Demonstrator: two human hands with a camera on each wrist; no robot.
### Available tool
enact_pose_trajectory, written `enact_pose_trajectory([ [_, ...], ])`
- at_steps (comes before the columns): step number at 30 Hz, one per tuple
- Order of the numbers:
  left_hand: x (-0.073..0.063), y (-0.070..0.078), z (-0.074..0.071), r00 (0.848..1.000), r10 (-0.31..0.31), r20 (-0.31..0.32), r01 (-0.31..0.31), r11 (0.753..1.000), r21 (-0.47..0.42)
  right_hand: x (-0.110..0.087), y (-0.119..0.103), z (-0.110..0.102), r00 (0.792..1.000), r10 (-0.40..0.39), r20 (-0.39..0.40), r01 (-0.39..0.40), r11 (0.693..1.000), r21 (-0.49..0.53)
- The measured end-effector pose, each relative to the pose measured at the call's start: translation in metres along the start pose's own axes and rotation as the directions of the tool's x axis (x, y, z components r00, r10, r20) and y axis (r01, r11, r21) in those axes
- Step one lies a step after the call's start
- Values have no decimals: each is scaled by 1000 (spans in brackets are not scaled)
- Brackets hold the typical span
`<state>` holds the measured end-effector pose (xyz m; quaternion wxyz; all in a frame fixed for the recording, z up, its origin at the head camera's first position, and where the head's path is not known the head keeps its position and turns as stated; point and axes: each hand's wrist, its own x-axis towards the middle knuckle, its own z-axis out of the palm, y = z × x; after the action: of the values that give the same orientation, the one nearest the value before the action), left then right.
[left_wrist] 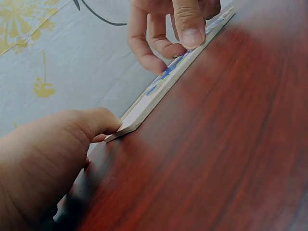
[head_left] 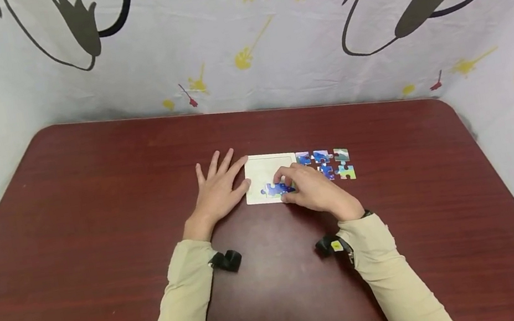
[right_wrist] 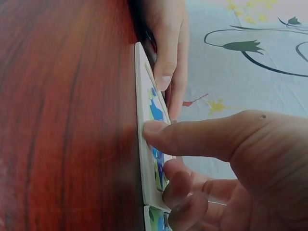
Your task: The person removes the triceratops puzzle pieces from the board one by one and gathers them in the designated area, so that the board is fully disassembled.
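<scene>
A pale square puzzle board (head_left: 261,170) lies flat in front of me. My left hand (head_left: 217,196) rests on the table with fingers spread, its thumb and forefinger at the board's left edge. Over the board's lower right part, my right hand (head_left: 314,186) bends its thumb and fingers round blue jigsaw puzzle pieces (head_left: 272,189) near the front edge. In the right wrist view the joined pieces (right_wrist: 155,108) show blue and green, and the right thumb (right_wrist: 166,134) lies across them. The right palm hides part of the board's right side.
Several loose puzzle pieces (head_left: 321,157) lie just right of the board, one with a green corner (head_left: 347,172). The dark red wooden table (head_left: 117,205) reaches back to a pale, flower-patterned cloth (head_left: 217,37). Black straps (head_left: 227,261) hang by both wrists.
</scene>
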<state>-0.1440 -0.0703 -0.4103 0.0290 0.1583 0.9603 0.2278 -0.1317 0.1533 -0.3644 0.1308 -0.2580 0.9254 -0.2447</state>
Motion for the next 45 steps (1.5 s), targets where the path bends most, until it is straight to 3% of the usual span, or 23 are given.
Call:
enact_pose_trajectory([
  [23,0,-1,2,1000,-2,0,2,1000,9,0,-1,2,997,36,-71,-33,999,41],
  [33,-1,-1,2,1000,-5,-6,5,1000,9,2,1,2,994,-24,-109,31,998,62],
  [45,-2,-1,2,1000,0,-10,0,1000,5,0,4,1,991,-46,-127,56,995,82],
])
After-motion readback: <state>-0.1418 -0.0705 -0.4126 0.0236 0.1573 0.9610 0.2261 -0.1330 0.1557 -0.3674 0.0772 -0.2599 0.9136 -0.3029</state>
